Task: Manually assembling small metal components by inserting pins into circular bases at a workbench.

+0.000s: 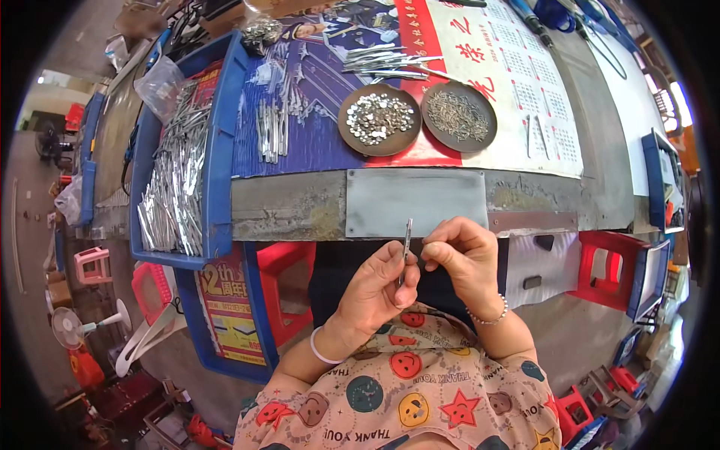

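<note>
Two hands [375,289] [469,262], one thin metal stick [407,241], two round dishes [379,149] [471,146], one white wristband [321,349], one bead bracelet [487,318], maybe two fans [67,328] [49,142], blurry there.

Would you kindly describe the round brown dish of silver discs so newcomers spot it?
On the grey workbench lies a blue, red and white poster. Near its front edge, the left of two round brown dishes holds shiny silver discs; its neighbour holds thin metallic pieces.

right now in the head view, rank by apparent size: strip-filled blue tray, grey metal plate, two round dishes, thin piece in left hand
1. Blue tray
2. Grey metal plate
3. Left dish and right dish: too alike to rank
4. Thin piece in left hand
</note>
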Action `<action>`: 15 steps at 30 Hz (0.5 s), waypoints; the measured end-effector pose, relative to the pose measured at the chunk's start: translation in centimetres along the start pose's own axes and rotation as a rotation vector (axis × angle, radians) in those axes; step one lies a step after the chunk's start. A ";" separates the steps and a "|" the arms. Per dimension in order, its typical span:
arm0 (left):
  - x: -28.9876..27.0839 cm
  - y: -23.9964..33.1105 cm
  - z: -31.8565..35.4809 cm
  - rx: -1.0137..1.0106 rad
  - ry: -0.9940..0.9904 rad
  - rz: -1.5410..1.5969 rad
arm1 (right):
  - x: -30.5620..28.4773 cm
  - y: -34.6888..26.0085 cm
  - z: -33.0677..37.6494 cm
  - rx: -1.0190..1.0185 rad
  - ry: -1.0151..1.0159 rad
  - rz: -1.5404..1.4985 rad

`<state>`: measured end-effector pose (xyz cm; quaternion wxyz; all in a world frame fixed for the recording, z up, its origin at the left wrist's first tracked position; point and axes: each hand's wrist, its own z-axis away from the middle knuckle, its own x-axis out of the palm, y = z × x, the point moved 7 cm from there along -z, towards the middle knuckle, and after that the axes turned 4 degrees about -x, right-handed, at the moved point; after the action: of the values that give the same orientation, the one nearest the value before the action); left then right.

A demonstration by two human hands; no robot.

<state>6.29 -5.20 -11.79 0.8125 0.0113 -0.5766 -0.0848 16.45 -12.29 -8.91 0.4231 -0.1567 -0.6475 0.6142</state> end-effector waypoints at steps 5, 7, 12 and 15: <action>0.2 -0.6 -0.1 -0.026 -0.003 -0.002 | 0.4 0.3 0.7 -0.073 0.018 0.102; 0.1 -0.8 -0.1 -0.029 0.007 -0.003 | 0.4 0.2 0.9 -0.113 0.042 0.193; -0.1 -1.3 -0.4 -0.048 -0.009 -0.006 | 0.8 -0.1 0.9 -0.202 -0.014 0.373; -0.1 -1.4 -0.5 -0.050 -0.027 -0.003 | 0.9 -0.6 0.9 -0.294 -0.023 0.454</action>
<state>6.56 -6.57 -12.20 0.8046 -0.0093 -0.5852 -0.1006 15.40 -12.34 -7.91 0.2398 -0.3509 -0.6827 0.5944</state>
